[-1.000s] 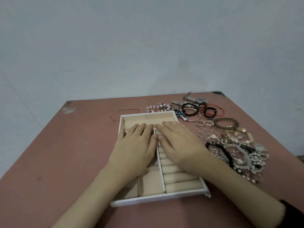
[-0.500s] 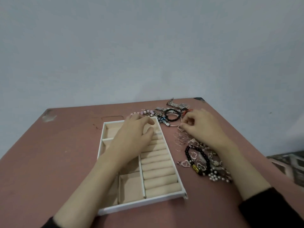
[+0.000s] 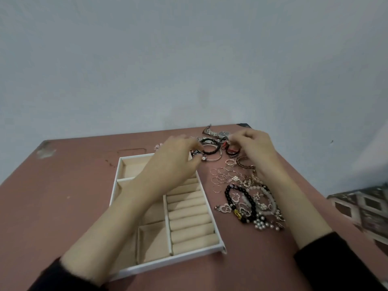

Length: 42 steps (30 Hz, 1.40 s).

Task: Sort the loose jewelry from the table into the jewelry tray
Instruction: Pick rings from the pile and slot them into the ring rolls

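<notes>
Table [image 3: 63, 196]: matte reddish-brown top, scuffed. Jewelry tray [image 3: 114, 190]: white rectangular frame, beige velvety lining, square compartments on its left, a column of padded ring rolls on its right. Left hand [image 3: 172, 162]: over the tray's far right corner, fingers curled beside a black braided bracelet [image 3: 210, 147]; blur hides whether they pinch anything. Metal-band watch [image 3: 222, 134]: at the far edge. Red-and-black cord bracelet [image 3: 232, 152]: just under the right hand [image 3: 258, 150], whose bent fingertips meet above it; actual grip cannot be told. Loose jewelry, all on the table right of the tray: thin rose-gold hoops [image 3: 219, 177], glossy black bead bracelet [image 3: 251, 203], heart pendant [image 3: 224, 207], pearl cluster [image 3: 261, 224]
</notes>
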{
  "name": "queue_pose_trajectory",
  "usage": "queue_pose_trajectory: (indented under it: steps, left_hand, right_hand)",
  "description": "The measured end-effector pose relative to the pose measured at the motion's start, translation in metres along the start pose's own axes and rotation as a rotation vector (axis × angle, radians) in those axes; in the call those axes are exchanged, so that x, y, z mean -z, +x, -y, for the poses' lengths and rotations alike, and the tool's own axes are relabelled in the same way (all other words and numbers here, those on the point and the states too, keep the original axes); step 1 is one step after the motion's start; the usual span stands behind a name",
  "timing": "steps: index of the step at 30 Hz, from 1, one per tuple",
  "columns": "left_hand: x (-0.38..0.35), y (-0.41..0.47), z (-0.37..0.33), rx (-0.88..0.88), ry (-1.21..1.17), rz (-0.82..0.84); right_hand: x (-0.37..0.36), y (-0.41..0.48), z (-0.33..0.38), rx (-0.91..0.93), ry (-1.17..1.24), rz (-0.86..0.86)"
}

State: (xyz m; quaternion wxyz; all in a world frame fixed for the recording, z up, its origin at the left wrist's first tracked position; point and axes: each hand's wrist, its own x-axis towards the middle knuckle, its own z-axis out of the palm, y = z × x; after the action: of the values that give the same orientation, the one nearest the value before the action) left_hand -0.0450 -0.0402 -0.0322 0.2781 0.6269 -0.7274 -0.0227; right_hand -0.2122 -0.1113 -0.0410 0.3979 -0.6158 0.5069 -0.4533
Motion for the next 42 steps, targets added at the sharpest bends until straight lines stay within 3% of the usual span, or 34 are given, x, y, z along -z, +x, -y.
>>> queue_pose_trajectory:
  steps: [3, 8, 14, 19, 24, 31, 42]
  left_hand:
    - [-0.016, 0.029, -0.02, -0.034, 0.02, 0.088]
    - [-0.055, 0.054, -0.034, -0.051, 0.121, 0.198]
    - [-0.074, 0.06, -0.034, -0.02, 0.094, 0.157]
    - [-0.055, 0.056, -0.033, 0.046, -0.075, 0.064]
    - [0.002, 0.013, -0.006, 0.085, -0.288, -0.077]
    - [0.015, -0.038, 0.029, 0.184, -0.346, -0.039]
    - [0.02, -0.043, 0.037, 0.146, -0.172, 0.105]
  right_hand:
    - [0.01, 0.006, -0.002, -0.141, 0.212, -0.039]
    - [0.015, 0.012, -0.007, -0.16, 0.383, -0.094]
    - [0.015, 0.018, -0.012, -0.137, 0.425, -0.101]
    - [0.014, 0.014, -0.007, -0.084, 0.486, -0.123]
    - [-0.002, 0.004, 0.001, 0.018, 0.397, -0.041]
    - [-0.036, -0.022, 0.003, 0.188, 0.211, 0.224]
    - [-0.038, -0.023, 0.005, 0.163, 0.203, 0.215]
